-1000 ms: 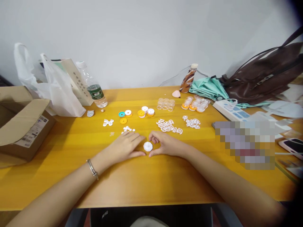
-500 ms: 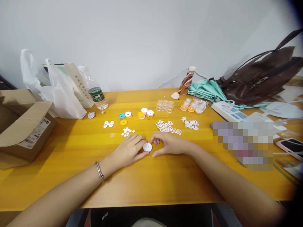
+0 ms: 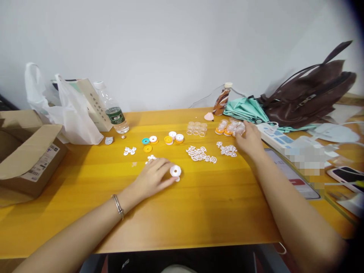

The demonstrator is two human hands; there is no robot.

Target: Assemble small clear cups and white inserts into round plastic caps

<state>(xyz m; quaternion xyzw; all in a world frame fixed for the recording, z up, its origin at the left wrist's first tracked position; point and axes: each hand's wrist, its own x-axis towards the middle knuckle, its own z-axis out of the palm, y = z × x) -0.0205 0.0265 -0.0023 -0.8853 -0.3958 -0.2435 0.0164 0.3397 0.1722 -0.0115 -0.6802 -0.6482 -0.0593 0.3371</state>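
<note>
My left hand [image 3: 157, 175] rests at mid-table, thumb and fingers closed on a white round plastic piece [image 3: 175, 167] with a dark centre hole. A small white bit [image 3: 177, 179] shows just below it, by the thumb tip. To the right, my right hand [image 3: 250, 141] has its thumb and fingertips around the rightmost clear plastic piece [image 3: 238, 129] of a row with orange bases; some fingers are hidden. Left of that hand lie white openwork wheel-like parts [image 3: 228, 150]. Small white discs [image 3: 151, 157] lie partly behind my left hand.
Yellow, white and teal round parts [image 3: 147, 149] and clear rings [image 3: 196, 132] stand farther back. A cardboard box [image 3: 36, 159], plastic bag [image 3: 76, 117] and water bottle [image 3: 116, 115] are left. A brown bottle [image 3: 222, 100], brown bag [image 3: 307, 94], power strip [image 3: 275, 136] and phone [image 3: 301, 178] are right.
My right hand has left the white piece and moved right and back to the clear pieces. The white piece in my left hand has tipped, and its centre hole shows.
</note>
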